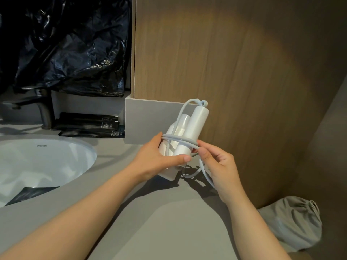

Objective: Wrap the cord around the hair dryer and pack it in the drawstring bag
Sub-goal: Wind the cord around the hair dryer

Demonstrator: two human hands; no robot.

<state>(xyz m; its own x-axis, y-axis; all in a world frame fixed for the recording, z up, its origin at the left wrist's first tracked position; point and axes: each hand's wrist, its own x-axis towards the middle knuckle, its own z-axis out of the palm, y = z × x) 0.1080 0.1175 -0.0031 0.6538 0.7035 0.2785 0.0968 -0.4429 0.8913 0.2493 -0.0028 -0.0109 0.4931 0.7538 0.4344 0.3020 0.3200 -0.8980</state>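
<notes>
Your left hand (161, 156) has the white plastic folding hair dryer (189, 132). The fingers are curled round its back and the thumb lies flat across the lower front, so it's a firm grip. The dryer stands nearly upright and tilts a little to the right. It's held just above the grey stone counter (150, 222), in front of the brown wood-grain wall panel (234, 62).

The pale blue-grey rubber cord (180, 140) makes two turns across the middle of the dryer, one beside the other. A length of it climbs the left side to a small loop at the top end. Your right hand (217, 166) is at the dryer's right edge, with thumb and forefinger pinching the cord where the turns come round. The other fingers are loosely curled. The slack drops under that hand and sags in a loose bend between your wrists. I can't tell if it touches the counter.

The grey cloth drawstring bag (293, 224) lies slumped at the far right, low on the counter's edge. Its gathered mouth with the cream string points away from you, and it's well apart from both hands.

Over to your left, the white oval basin (47, 162) is sunk into the counter, with a dark metal tap (45, 109) behind it. Flat black sachets (88, 124) are stacked between the tap and the grey block (146, 119) at the foot of the panel. A crumpled black plastic sheet (65, 44) fills the upper left.
</notes>
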